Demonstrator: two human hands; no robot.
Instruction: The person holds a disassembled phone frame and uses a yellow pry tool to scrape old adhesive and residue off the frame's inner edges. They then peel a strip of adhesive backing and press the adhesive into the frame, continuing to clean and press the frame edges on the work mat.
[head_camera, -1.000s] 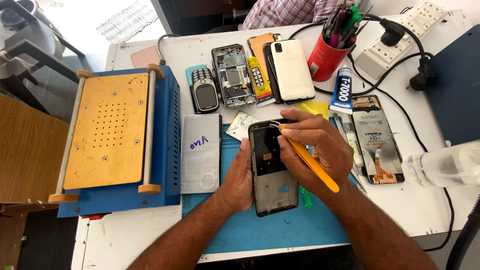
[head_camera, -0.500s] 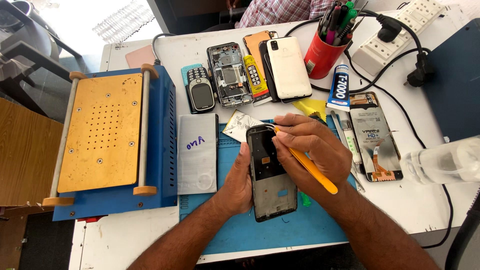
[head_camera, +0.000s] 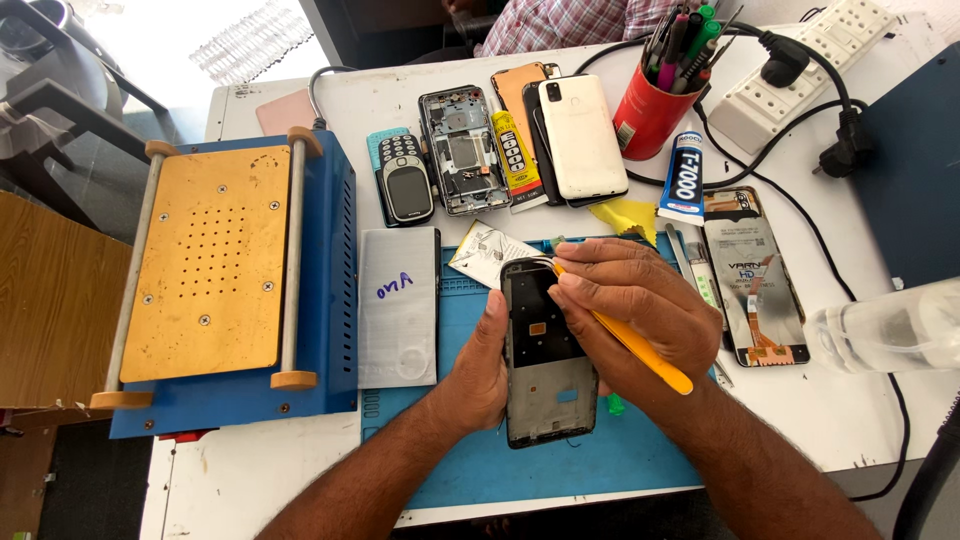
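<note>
White laminate, scuffed and crowded, makes up the table (head_camera: 250, 470), and on it lies a blue work mat (head_camera: 600, 460) where the hands meet. The left hand (head_camera: 482, 365) steadies the left edge of a black phone frame (head_camera: 545, 370) that lies flat on the mat, thumb pressed against its side. The right hand (head_camera: 635, 310) sits at three o'clock of the frame, fingers pinched together on a yellow pry tool (head_camera: 640, 350) whose tip touches the frame's top right corner. At nine o'clock of the frame rests a grey metal plate (head_camera: 398, 305), and beyond it a blue heating machine (head_camera: 330, 260) with an orange top plate. At twelve o'clock lie a small keypad phone (head_camera: 405, 185), an opened phone body (head_camera: 462, 160), a yellow glue tube (head_camera: 513, 160) and a white phone back (head_camera: 582, 135). At one o'clock stands a red pen cup (head_camera: 645, 115), with a white glue tube (head_camera: 684, 180) just beside it and a white power strip (head_camera: 800, 75) farther out. At three o'clock lies a phone screen assembly (head_camera: 750, 275), and past it a clear plastic bottle (head_camera: 885, 325) on its side. A person in a checked shirt (head_camera: 570, 25) sits across the table; bright daylight falls on the floor at eleven o'clock.
</note>
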